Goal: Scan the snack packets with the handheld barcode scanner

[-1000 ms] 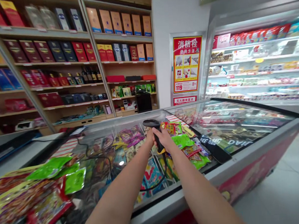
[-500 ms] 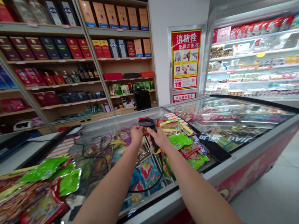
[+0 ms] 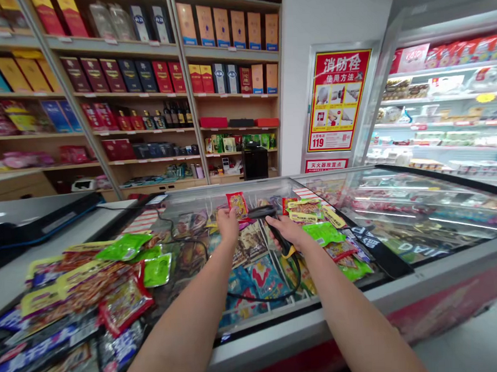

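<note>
My left hand [image 3: 228,225] pinches a small red and yellow snack packet [image 3: 237,205] and holds it up over the freezer glass. In my right hand [image 3: 284,229] is a black barcode scanner [image 3: 278,234], gripped by its handle. The scanner's head points left, close to the packet. A black cable [image 3: 297,280] loops down from the handle and runs across the glass. Just right of my right hand lies a pile of snack packets, among them a bright green packet [image 3: 325,233]. A larger pile with a red snack packet [image 3: 124,301] lies at the left.
The chest freezer's glass lid [image 3: 231,253] spans the front. A black phone-like slab [image 3: 381,254] lies on it at right. A dark flat device [image 3: 37,219] stands on the left counter. Shelves [image 3: 144,94] and a lit fridge [image 3: 448,103] stand behind.
The view has turned left. The red and yellow packet now shows upright in my left hand, and the scanner has tipped so its head points more to the left.
</note>
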`<act>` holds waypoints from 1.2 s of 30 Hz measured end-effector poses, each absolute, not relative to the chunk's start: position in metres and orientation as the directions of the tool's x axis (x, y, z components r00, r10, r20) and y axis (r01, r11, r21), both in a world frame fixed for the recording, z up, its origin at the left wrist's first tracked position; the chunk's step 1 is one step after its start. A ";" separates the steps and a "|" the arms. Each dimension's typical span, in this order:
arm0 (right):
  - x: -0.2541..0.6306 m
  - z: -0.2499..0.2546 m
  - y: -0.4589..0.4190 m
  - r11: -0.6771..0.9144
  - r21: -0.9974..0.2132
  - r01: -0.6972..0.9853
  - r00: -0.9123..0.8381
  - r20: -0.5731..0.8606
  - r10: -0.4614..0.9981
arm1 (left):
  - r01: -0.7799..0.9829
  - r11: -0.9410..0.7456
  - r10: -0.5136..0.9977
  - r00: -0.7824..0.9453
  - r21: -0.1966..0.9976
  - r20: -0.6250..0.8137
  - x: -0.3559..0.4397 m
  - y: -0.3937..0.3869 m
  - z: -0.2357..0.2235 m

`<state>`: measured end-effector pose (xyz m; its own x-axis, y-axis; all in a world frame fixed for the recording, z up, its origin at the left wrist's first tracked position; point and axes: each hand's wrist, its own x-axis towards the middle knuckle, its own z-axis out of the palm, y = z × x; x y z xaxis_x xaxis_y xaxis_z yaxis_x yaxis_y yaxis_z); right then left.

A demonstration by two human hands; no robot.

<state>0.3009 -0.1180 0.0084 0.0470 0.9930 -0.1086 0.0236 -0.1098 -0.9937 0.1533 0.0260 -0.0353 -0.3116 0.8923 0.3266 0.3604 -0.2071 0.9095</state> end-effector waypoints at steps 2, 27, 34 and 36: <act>0.301 0.008 -0.118 -0.118 -0.993 0.031 0.054 -0.116 0.992 | 0.356 -0.209 0.890 -0.316 0.911 0.328 0.155 0.025 -0.035; 0.246 0.007 -0.109 -0.066 -0.993 -0.095 -0.113 -0.055 0.992 | 0.482 -0.137 0.813 -0.445 0.865 0.376 0.044 0.001 0.010; 0.168 0.019 -0.100 -0.078 -0.991 -0.105 -0.235 -0.052 0.971 | 0.585 0.021 0.743 -0.551 0.811 0.379 -0.052 -0.021 0.033; 0.141 0.019 -0.097 -0.079 -0.991 -0.109 -0.287 -0.045 0.957 | 0.607 0.070 0.731 -0.572 0.792 0.373 -0.074 -0.030 0.037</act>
<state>0.1414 -0.0975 0.0194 -0.2870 0.9569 -0.0451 -0.1087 -0.0793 -0.9909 -0.0737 -0.0296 0.0365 -0.5717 0.7305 0.3734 0.6066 0.0700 0.7919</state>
